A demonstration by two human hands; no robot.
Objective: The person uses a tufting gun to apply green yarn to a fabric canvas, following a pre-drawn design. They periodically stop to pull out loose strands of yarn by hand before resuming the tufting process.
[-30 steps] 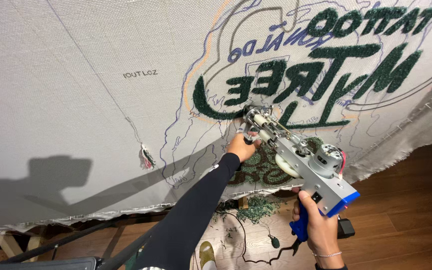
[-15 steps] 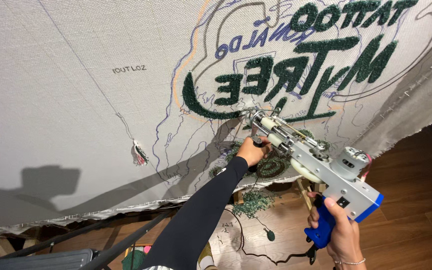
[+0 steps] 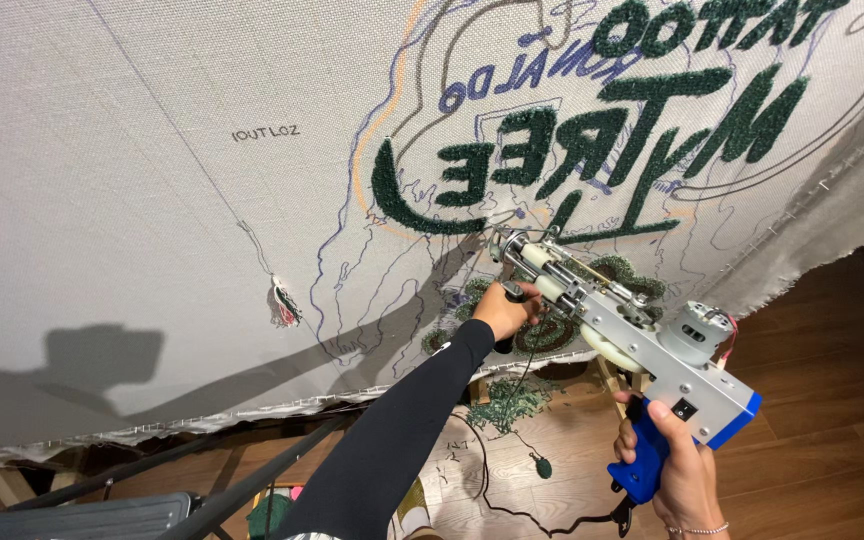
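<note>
pale tufting cloth (image 3: 152, 200) stretched on frame | wooden floor (image 3: 832, 380) below

One tufting gun (image 3: 622, 340); one stretched cloth (image 3: 152, 200); seemingly one yarn tassel (image 3: 284, 303)

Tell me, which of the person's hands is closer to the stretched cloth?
Left. The left hand grips the front handle of the tufting gun, right by the cloth. The right hand holds the blue rear grip, farther back from it.

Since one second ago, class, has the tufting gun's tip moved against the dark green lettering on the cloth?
No. The tufting gun tip sits at the right end of the dark green curved stroke as before; the body swung lower right.
</note>
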